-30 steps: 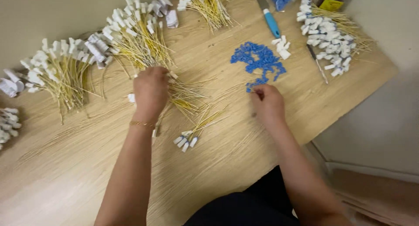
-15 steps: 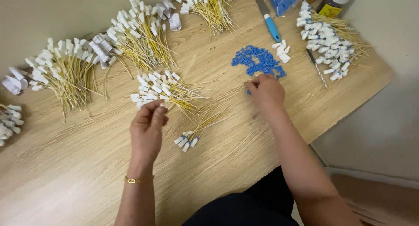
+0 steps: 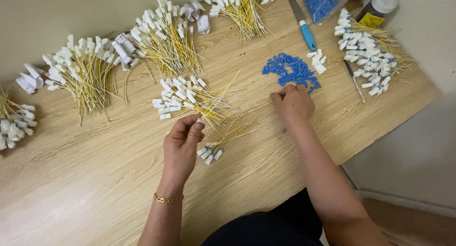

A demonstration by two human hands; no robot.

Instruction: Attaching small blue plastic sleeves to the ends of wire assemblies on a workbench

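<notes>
My left hand (image 3: 183, 141) pinches one thin yellow wire with a white tag (image 3: 205, 114) between thumb and forefinger, just below a loose pile of tagged yellow wires (image 3: 183, 96). A small group of tagged wires (image 3: 216, 148) lies beside that hand on the wooden table (image 3: 95, 189). My right hand (image 3: 293, 102) rests with its fingers bent on the near edge of a heap of small blue plastic pieces (image 3: 290, 71); what the fingers hold is hidden.
Several bundles of tagged yellow wires lie along the back: far left (image 3: 14, 122), left (image 3: 83, 72), centre (image 3: 164, 34), top (image 3: 240, 4) and right (image 3: 368, 49). A blue-handled knife (image 3: 304, 25), a bag of blue pieces (image 3: 323, 4) and a small bottle (image 3: 377, 11) lie at the back right.
My left hand has drawn back from the wire pile toward me with one tagged wire pinched in it. My right hand stays at the blue pieces.
</notes>
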